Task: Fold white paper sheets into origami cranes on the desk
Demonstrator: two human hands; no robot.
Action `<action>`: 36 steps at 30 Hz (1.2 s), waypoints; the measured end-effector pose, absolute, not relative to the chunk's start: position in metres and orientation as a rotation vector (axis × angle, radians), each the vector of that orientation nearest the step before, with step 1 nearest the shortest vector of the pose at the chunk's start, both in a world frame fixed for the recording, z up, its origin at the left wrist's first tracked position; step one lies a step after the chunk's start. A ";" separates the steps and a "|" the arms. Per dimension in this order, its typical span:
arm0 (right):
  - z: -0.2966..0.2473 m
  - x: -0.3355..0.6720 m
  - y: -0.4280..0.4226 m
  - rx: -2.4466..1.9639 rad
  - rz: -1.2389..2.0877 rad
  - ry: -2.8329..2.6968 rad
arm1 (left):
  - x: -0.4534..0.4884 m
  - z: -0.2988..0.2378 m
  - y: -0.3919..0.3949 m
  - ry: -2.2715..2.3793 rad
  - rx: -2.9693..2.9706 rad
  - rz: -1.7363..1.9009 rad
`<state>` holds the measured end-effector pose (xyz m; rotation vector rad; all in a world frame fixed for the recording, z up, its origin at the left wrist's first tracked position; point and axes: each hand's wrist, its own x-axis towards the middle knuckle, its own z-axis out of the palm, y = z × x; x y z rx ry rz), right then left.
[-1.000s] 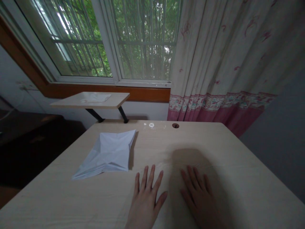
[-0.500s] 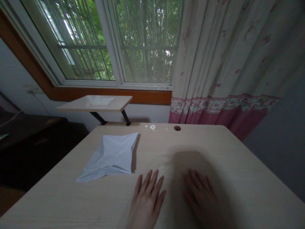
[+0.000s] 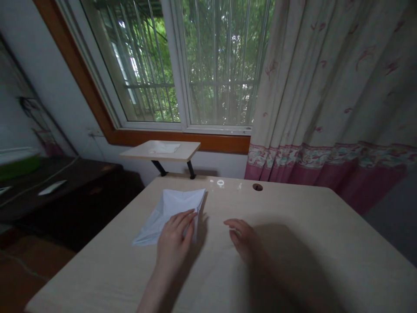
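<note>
A folded white sheet (image 3: 167, 204), creased like paper or thin cloth, lies on the left part of the pale wooden desk (image 3: 293, 217). My left hand (image 3: 174, 239) is over the sheet's near right part, its fingers stretched forward and the thumb apart; I cannot tell whether it touches. It hides that corner of the sheet. To the right, my right hand (image 3: 244, 239) hovers above the desk with bent fingers, a gap between thumb and index finger, and nothing in it. A dark shadow falls on the desk beside it.
A small raised shelf (image 3: 130, 153) on black legs stands at the desk's back left, bearing a white item (image 3: 166, 148). A round cable hole (image 3: 257, 187) is near the back edge. Behind are a barred window and a floral curtain (image 3: 309, 108); a dark table (image 3: 94, 182) stands at left.
My left hand has moved forward and left from the bare desk onto the sheet. My right hand has lifted and shifted toward the left, its fingers now bent. The view has turned left.
</note>
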<state>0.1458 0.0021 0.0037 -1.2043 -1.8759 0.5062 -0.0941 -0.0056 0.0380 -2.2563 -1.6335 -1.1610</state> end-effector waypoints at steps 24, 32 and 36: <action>-0.028 0.037 0.058 -1.022 0.396 -1.694 | -0.173 -0.004 0.049 -2.285 -1.605 -0.445; -0.025 0.033 0.051 -0.984 0.252 -1.925 | -0.172 -0.004 0.045 -2.262 -1.672 -0.385; -0.026 0.033 0.051 -0.978 0.278 -1.939 | -0.168 0.004 0.041 -2.220 -1.669 -0.356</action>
